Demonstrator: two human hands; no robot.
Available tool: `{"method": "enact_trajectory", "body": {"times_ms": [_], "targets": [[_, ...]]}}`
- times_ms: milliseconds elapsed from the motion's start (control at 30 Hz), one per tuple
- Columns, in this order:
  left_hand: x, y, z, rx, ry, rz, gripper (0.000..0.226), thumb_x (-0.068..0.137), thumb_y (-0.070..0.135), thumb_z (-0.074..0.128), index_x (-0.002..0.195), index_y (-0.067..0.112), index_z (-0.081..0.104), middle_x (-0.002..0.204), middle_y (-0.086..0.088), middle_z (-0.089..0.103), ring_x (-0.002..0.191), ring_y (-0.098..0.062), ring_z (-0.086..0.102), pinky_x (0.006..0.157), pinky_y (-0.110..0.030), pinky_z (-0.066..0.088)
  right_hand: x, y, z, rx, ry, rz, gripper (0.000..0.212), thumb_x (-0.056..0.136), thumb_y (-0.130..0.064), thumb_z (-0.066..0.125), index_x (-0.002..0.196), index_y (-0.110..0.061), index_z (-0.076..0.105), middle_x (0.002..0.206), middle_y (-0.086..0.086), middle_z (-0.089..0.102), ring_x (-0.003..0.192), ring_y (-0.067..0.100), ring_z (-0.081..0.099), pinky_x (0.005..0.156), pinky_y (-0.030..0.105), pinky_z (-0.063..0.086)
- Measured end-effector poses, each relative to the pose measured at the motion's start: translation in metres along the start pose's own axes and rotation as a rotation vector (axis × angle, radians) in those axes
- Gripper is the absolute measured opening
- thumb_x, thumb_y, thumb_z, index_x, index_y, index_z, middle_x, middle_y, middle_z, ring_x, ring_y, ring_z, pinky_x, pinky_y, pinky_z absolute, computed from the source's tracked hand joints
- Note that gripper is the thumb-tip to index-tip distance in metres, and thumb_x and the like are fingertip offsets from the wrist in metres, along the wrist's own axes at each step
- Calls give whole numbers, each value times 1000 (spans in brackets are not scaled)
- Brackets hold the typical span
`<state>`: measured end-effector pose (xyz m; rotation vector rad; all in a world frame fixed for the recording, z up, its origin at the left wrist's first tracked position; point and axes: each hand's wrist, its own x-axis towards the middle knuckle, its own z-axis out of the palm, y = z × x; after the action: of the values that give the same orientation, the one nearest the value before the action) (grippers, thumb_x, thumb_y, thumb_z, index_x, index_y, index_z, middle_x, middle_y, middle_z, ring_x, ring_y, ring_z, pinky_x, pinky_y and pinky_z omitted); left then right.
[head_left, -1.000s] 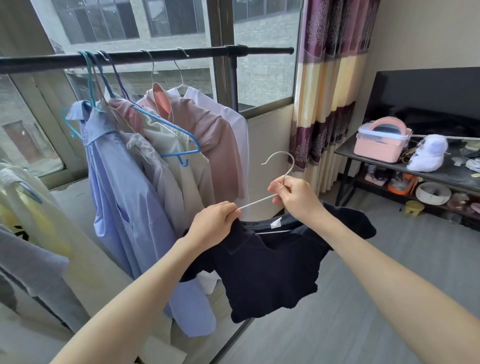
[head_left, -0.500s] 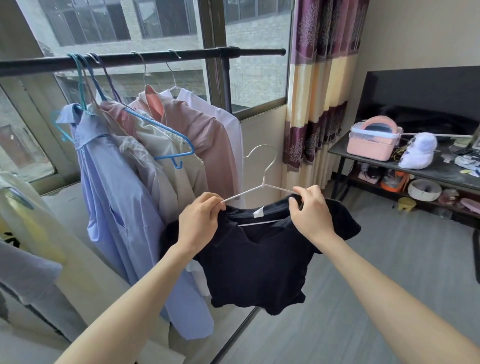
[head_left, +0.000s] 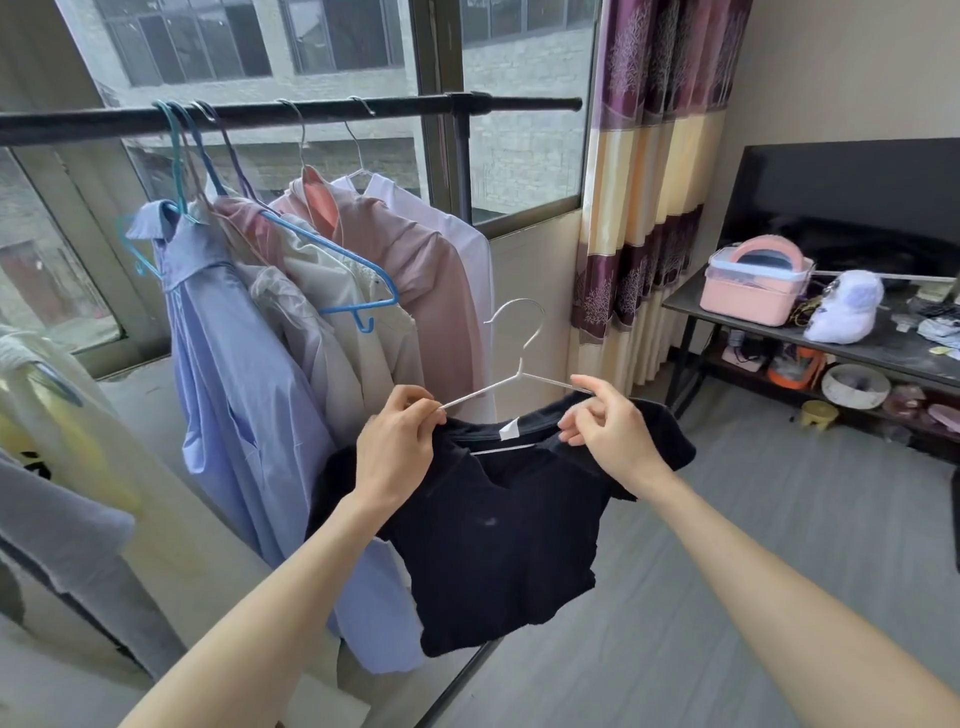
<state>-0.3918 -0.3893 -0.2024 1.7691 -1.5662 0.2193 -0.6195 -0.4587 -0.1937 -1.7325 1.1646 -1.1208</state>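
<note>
A black short-sleeved top (head_left: 498, 540) hangs on a white wire hanger (head_left: 517, 338), held in front of me below the black clothes rail (head_left: 291, 111). My left hand (head_left: 397, 447) grips the top's left shoulder together with the hanger's left arm. My right hand (head_left: 610, 428) pinches the hanger's right arm and the top's right shoulder. The hanger's hook points up, free of the rail. A white label shows at the neckline.
Several shirts hang on the rail: a blue one (head_left: 244, 395), a beige one (head_left: 332, 322), a pink one (head_left: 431, 291) and a white one. A striped curtain (head_left: 644, 208) hangs right of the window. At right a dark table (head_left: 883, 348) holds a pink box (head_left: 753, 288).
The hanger went from lying tilted in my right hand to upright inside the top's neck. My right hand moved from the hook's base to the right shoulder. The top now hangs spread.
</note>
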Motion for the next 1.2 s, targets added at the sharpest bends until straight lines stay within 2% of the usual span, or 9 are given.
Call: {"method": "enact_trajectory", "body": {"times_ms": [200,300,400,567,700,867,933,1067,1200], "targets": [[-3,-6,-1,-9,6,81,18,90,14,54,79,12,69,99,1,61,77,-19,58,76,-30,32,7,-3,-3,-226,278,-67,36,86,2,40,114,-9,59,97,3,62,100,22,55,92,33,43],[-5,-13,-5,-64,-46,91,21,91,16,50,79,13,67,97,3,60,81,-17,57,78,-30,31,11,-11,0,-358,-47,-205,40,83,2,42,113,-15,61,99,2,63,96,17,52,89,30,40],[-6,-27,-15,-112,-113,104,21,91,17,49,79,12,65,97,5,59,83,-15,57,81,-36,42,6,-22,4,-408,-432,-214,27,90,-9,41,106,-21,60,68,-2,57,60,14,47,66,29,40],[-2,-42,-54,-137,-338,-35,17,93,15,52,90,14,69,88,7,64,78,-9,58,79,-26,46,7,-65,24,-383,-715,-217,27,98,-17,37,92,-15,63,57,-6,41,46,4,36,52,15,33],[10,-65,-98,175,-540,-85,18,91,23,55,103,24,69,97,5,69,90,-18,61,85,-30,47,5,-102,54,-430,-886,-270,28,96,-19,38,88,-13,64,55,-7,45,44,2,40,51,16,34],[31,-75,-154,612,-356,50,17,90,23,50,95,24,67,94,1,68,97,-26,60,81,-33,41,1,-152,95,-222,-932,-218,28,96,-17,40,89,-7,65,49,-2,39,35,4,32,40,14,31],[39,-81,-176,786,-250,32,20,91,27,48,100,29,67,105,6,66,111,-20,54,92,-35,32,0,-170,106,-118,-977,-163,26,95,-13,40,90,-5,64,46,-2,34,34,5,27,37,14,27],[44,-90,-215,1052,-291,-268,31,94,38,41,119,33,58,139,4,45,136,-21,26,110,-49,12,0,-203,132,23,-947,-109,25,91,-5,38,87,-5,62,48,0,36,38,8,32,38,15,29],[31,-103,-236,1033,-381,-420,33,93,39,39,117,29,60,134,-2,44,135,-24,24,107,-50,25,6,-238,150,164,-861,-46,19,90,3,39,89,-3,57,53,3,37,45,11,33,36,13,25]]}}
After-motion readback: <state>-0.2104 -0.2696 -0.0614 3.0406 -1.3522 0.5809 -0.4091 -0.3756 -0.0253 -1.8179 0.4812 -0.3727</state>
